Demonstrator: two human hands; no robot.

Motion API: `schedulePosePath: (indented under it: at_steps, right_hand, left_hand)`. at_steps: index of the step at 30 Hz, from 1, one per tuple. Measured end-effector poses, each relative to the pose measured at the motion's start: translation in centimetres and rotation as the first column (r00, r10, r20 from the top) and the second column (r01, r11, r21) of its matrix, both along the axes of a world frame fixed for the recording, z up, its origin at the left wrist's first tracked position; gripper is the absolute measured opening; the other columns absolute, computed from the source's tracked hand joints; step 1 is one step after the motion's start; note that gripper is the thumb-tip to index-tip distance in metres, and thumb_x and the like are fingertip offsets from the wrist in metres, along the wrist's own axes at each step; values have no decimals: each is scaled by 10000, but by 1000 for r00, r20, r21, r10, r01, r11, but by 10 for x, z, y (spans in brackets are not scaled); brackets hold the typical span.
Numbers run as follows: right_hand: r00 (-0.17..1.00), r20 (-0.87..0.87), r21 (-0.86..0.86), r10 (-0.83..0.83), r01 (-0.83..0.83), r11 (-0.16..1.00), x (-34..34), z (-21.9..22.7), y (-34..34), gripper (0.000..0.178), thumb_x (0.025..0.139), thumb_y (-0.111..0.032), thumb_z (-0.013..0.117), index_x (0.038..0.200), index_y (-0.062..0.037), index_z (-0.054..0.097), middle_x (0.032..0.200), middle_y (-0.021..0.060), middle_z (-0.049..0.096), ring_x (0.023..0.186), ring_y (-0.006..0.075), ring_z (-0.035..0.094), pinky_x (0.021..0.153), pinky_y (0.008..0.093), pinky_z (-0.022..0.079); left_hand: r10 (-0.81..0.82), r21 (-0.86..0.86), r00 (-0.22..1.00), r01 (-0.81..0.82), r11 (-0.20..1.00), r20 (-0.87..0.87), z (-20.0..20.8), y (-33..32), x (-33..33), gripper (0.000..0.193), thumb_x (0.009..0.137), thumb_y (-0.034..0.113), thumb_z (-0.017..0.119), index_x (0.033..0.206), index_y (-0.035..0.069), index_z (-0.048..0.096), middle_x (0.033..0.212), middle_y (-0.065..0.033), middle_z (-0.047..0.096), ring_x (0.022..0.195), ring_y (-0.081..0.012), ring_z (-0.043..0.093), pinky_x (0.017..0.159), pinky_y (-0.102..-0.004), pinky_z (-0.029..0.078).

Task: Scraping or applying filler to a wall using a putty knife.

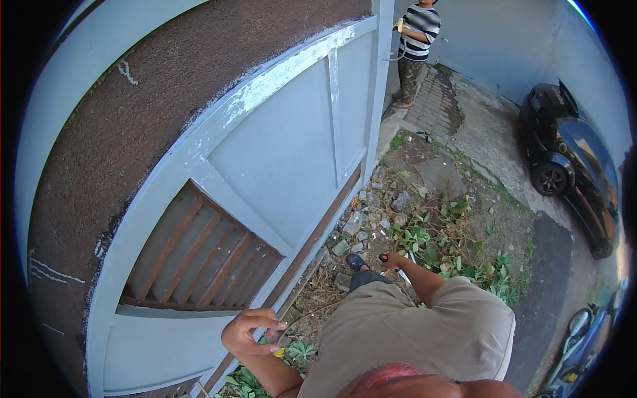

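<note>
My left hand [251, 333] is beside the pale blue wall, its fingers curled in a loose pinch. A thin brown stem [315, 310] runs from its fingertips towards my body, and a small yellow leaf [279, 353] shows by the thumb. Out in front, my right hand [396, 261] is closed round a tool with a black and orange handle [384, 257]. Part of what looks like a pale metal blade [411, 256] shows beyond the fingers; the tool's exact kind is hidden. Cut leafy branches [431, 235] lie on the ground near that hand.
The wall has a slatted brown vent [206, 255] on my left. Stones and rubble [352, 222] line its foot. A person in a striped shirt [423, 30] stands at the far end. A black car [570, 166] is parked right, and a motorbike [577, 348] stands nearer.
</note>
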State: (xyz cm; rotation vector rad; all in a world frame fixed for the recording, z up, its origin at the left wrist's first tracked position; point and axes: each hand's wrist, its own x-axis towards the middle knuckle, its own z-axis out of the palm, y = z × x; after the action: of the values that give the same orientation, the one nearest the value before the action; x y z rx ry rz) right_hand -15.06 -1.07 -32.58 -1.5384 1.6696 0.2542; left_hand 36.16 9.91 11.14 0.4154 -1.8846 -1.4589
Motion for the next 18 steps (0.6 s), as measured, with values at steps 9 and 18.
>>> schedulePosePath:
  at_steps: [9, 18]
  right_hand:
    - [1000, 25, -123, 10, -7, 992, 10, -3, -10, 562, 777, -464, 740, 1106, -10, 702, 945, 217, 742, 926, 354, 727, 815, 450, 554]
    - [1000, -15, -82, 11, -12, 997, -10, -15, 9, 448, 805, -468, 731, 914, -34, 721, 759, 130, 735, 755, 280, 726, 704, 423, 550]
  left_hand:
    - [36, 9, 999, -36, 999, -27, -7, -3, -18, 683, 711, 16, 853, 1343, -9, 595, 860, -106, 617, 678, -160, 567, 619, -295, 443]
    - [81, 21, 994, -80, 997, -73, -9, -3, -21, 570, 802, 48, 797, 1345, 31, 624, 792, -66, 586, 675, -137, 538, 586, -286, 423]
